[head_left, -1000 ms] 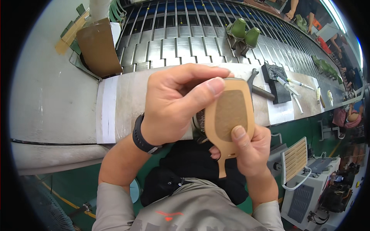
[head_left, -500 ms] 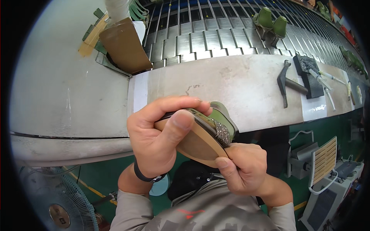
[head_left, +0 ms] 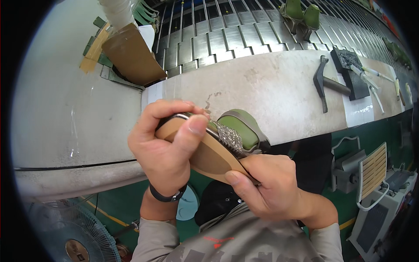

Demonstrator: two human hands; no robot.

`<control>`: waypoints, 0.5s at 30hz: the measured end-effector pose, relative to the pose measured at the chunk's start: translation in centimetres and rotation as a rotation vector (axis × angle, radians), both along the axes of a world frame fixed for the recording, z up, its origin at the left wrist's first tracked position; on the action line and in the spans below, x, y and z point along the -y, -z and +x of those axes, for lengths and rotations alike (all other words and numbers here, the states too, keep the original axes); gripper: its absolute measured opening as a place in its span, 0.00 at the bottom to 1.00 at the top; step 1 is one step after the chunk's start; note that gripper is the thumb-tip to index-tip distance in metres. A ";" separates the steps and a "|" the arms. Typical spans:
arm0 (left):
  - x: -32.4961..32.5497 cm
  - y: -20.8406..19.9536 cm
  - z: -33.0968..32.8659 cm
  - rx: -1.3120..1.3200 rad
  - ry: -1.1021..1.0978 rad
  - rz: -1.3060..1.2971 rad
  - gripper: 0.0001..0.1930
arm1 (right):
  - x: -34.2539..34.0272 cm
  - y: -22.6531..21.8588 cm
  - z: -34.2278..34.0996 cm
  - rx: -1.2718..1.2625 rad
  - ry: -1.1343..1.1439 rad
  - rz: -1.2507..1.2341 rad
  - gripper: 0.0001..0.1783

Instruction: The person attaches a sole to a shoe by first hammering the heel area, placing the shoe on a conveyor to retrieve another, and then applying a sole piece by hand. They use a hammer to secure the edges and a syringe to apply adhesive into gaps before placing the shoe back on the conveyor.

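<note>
Green flat shoe with a tan sole and a strip of silver studs (head_left: 220, 142) sits tilted between both hands, held above the near edge of the pale grey bench (head_left: 270, 94). One shoe is in hand. The left hand (head_left: 163, 153) is closed around its toe end, thumb pressed on the sole, and the right hand (head_left: 266, 187) grips the heel end from below with fingers curled under the sole. Two more green high-heeled shoes (head_left: 301, 13) stand together on the ribbed metal conveyor (head_left: 227, 39) beyond the bench. One dark hammer (head_left: 323, 83) lies on the bench to the right, just beside one black block (head_left: 349, 72). One brown cardboard piece (head_left: 131, 54) leans at the bench's far left, and one fan (head_left: 72, 238) stands low on the left.
</note>
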State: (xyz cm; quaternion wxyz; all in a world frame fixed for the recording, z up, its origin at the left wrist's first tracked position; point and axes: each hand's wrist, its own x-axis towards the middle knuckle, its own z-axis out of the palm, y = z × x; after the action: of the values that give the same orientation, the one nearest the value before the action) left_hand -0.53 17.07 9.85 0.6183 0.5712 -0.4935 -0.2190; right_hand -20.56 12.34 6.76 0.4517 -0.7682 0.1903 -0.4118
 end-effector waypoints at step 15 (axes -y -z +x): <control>2.0 1.8 2.7 -0.342 -0.047 -0.056 0.10 | 1.4 2.7 1.3 -0.088 0.105 -0.077 0.18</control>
State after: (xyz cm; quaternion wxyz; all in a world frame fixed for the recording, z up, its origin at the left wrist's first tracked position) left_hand 2.13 15.02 8.07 0.7137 0.5196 -0.3737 -0.2846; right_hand -19.22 10.91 4.11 0.3907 -0.7915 0.2340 -0.4076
